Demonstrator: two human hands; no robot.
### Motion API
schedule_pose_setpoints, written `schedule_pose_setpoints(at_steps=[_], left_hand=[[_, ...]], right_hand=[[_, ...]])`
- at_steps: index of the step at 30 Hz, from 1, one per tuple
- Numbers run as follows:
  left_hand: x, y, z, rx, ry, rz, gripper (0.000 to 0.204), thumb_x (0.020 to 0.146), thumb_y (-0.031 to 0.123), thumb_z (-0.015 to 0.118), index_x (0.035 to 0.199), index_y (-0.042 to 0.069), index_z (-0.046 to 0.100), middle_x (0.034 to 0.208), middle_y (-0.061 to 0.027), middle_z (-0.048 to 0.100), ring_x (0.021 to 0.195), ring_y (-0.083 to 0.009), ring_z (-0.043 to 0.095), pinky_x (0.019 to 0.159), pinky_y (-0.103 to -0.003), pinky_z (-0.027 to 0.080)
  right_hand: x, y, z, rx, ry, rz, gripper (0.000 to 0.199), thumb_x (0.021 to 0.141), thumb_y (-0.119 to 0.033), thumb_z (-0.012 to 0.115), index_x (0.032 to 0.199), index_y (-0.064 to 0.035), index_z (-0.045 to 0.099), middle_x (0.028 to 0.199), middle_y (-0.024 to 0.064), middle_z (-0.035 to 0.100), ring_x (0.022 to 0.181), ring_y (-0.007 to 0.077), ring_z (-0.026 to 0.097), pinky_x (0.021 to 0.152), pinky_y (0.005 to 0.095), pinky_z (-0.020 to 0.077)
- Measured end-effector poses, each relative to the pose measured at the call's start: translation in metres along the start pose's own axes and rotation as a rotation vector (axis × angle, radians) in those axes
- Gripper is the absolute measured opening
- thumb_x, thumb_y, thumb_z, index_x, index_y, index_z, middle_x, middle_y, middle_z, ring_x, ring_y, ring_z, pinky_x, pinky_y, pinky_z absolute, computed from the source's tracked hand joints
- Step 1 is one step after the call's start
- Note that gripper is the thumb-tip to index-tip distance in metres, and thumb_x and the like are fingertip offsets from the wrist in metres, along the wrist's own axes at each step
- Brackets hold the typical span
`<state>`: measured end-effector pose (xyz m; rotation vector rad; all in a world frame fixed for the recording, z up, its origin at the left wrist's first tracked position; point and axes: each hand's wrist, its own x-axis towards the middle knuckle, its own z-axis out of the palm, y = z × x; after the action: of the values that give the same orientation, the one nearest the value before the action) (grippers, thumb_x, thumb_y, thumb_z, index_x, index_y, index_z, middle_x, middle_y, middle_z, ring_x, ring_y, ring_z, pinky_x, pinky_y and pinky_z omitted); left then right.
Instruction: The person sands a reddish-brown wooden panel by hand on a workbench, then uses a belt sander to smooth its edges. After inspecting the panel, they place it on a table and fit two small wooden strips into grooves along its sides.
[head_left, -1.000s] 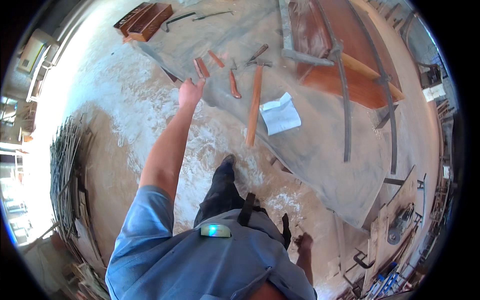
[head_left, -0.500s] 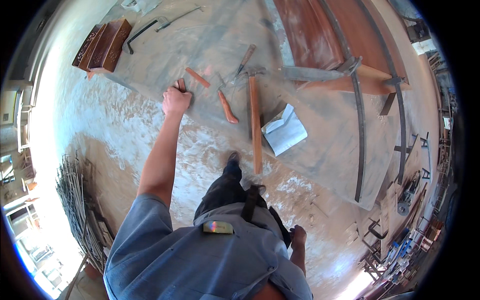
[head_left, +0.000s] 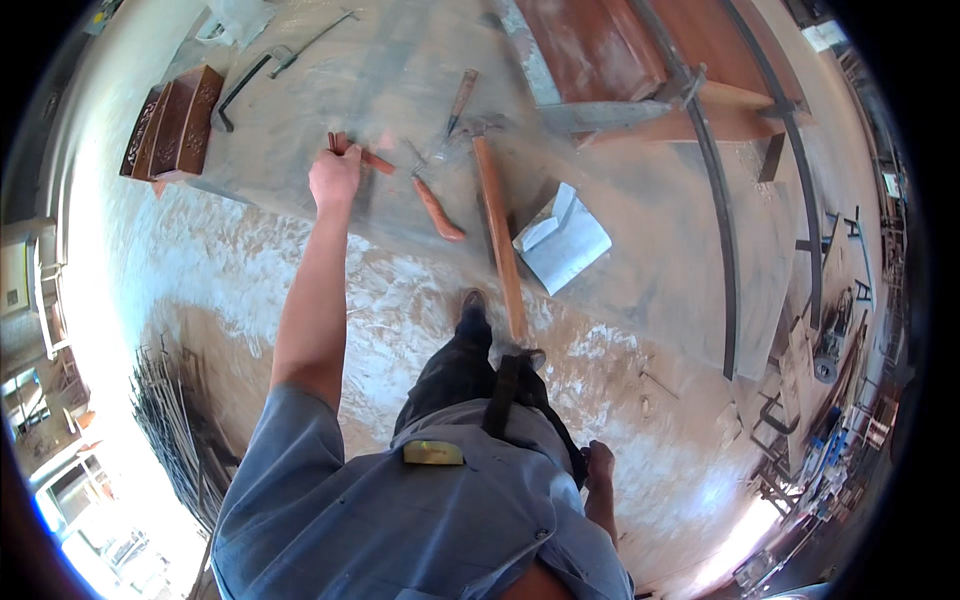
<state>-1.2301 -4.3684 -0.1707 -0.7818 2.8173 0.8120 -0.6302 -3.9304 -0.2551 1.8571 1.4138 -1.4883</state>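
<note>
The left hand [head_left: 335, 178] reaches onto the dusty grey counter [head_left: 640, 250], fingers clenched around a short reddish-brown wooden-handled tool [head_left: 352, 148], which lies left of the long wooden-handled hammer [head_left: 497, 225]. The right hand [head_left: 600, 465] hangs low beside the hip; its fingers cannot be made out.

Bright daylight, glare at lower left, fisheye-bent edges, slight blur

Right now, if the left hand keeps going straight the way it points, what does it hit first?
Probably the wooden-handled tool already at the left hand fingertips; it seems to touch or grip it. Beyond that lies bare dusty bench top, though depth is hard to judge here.
</note>
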Motion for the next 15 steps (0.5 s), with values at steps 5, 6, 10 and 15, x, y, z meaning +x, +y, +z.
schedule_pose_setpoints(at_steps=[5, 6, 10, 15], left_hand=[[0.016, -0.005, 0.024, 0.181, -0.044, 0.038, 0.041, 0.078, 0.038, 0.057, 0.087, 0.000, 0.071, 0.087, -0.0173, 0.071, 0.087, -0.0302, 0.067, 0.079, -0.037, 0.051], [0.032, -0.014, 0.026, 0.186, -0.110, 0.024, 0.043, 0.077, 0.039, 0.058, 0.084, -0.001, 0.070, 0.084, -0.0188, 0.070, 0.079, -0.0285, 0.068, 0.072, -0.037, 0.052], [0.024, -0.017, 0.025, -0.067, -0.175, -0.010, 0.035, 0.076, 0.032, 0.061, 0.064, -0.001, 0.063, 0.059, -0.0113, 0.061, 0.047, -0.0207, 0.057, 0.046, -0.034, 0.043], [-0.056, 0.002, -0.001, -0.517, -0.295, -0.034, 0.024, 0.078, 0.024, 0.058, 0.064, 0.005, 0.062, 0.050, -0.0042, 0.053, 0.037, -0.0136, 0.045, 0.036, -0.029, 0.030]], right_hand=[[-0.007, 0.010, -0.015, 0.114, 0.025, 0.036, 0.023, 0.088, -0.025, 0.056, 0.098, -0.0042, 0.057, 0.079, 0.0109, 0.062, 0.059, 0.0204, 0.060, 0.053, 0.0346, 0.0523], [-0.005, 0.014, -0.021, 0.131, 0.014, 0.027, 0.023, 0.088, -0.025, 0.056, 0.099, -0.0039, 0.057, 0.080, 0.0111, 0.062, 0.059, 0.0205, 0.060, 0.053, 0.0348, 0.0529], [-0.004, 0.039, -0.039, 0.196, -0.011, 0.027, 0.025, 0.087, -0.026, 0.057, 0.099, -0.0032, 0.057, 0.083, 0.0129, 0.062, 0.060, 0.0215, 0.060, 0.054, 0.0357, 0.0535], [0.016, 0.087, -0.071, 0.274, -0.051, -0.022, 0.028, 0.088, -0.028, 0.056, 0.100, -0.0023, 0.056, 0.084, 0.0137, 0.062, 0.062, 0.0222, 0.061, 0.056, 0.0382, 0.0555]])
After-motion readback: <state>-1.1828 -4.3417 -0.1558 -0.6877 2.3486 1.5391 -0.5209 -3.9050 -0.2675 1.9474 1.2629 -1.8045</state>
